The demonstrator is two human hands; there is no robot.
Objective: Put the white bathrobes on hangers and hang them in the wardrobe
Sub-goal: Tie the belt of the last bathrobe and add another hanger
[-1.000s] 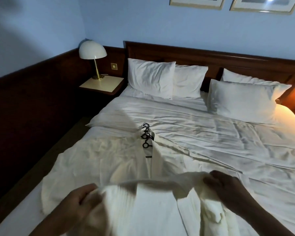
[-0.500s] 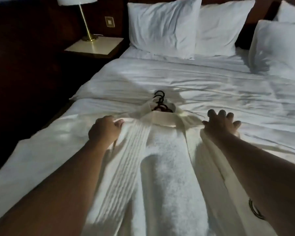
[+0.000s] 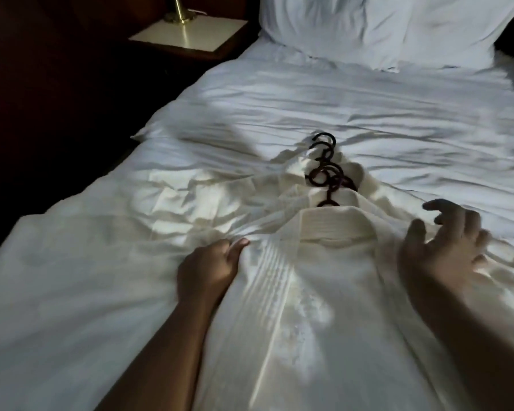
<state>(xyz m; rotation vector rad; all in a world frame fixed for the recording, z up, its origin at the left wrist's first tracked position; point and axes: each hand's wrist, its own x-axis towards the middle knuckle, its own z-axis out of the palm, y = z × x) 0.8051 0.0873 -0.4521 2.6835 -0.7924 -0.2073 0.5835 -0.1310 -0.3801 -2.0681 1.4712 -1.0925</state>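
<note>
While white bathrobe (image 3: 309,307) lies flat on bed (image 3: 368,99), collar against stacked dark hangers (image 3: 324,176), left hand (image 3: 208,268) pinches lapel, likely to spread it; right hand (image 3: 445,241) hovers, fingers splayed, holding nothing

Dim room: white-sheeted bed (image 3: 339,108), pillows (image 3: 383,28), nightstand (image 3: 190,35) with brass lamp base (image 3: 180,13).

Over the last second the bathrobe (image 3: 309,292) went from being held up in both hands to lying spread on the bed (image 3: 368,99), its collar just below the black hanger hooks (image 3: 324,173). The right hand (image 3: 445,244) then lifted from the cloth, fingers spread and loosely bent.
</note>
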